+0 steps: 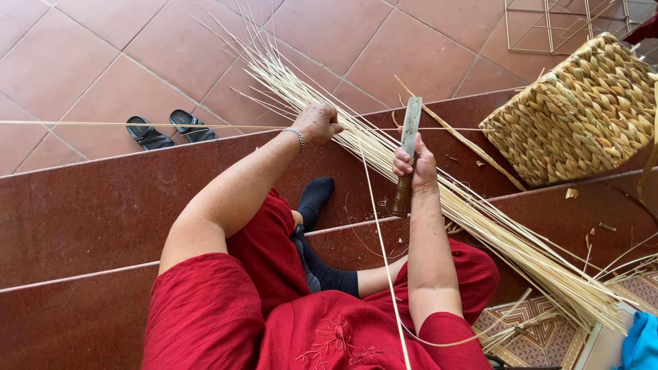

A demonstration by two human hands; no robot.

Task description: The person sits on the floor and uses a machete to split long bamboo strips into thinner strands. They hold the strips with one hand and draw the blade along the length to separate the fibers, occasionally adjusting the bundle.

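My left hand (319, 123) is closed round the light, springy, splintery cane strips (439, 199), while beside them my right hand (415, 168) fist-grips the knife (407, 154) by its handle.

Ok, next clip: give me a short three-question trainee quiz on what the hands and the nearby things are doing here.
1. True or false: the right hand grips a knife held blade up.
2. What does the left hand rest on?
A. the woven basket
B. the bundle of pale strips
C. the black sandals
3. What colour are the person's clothes?

Key: 1 true; 2 B; 3 red.
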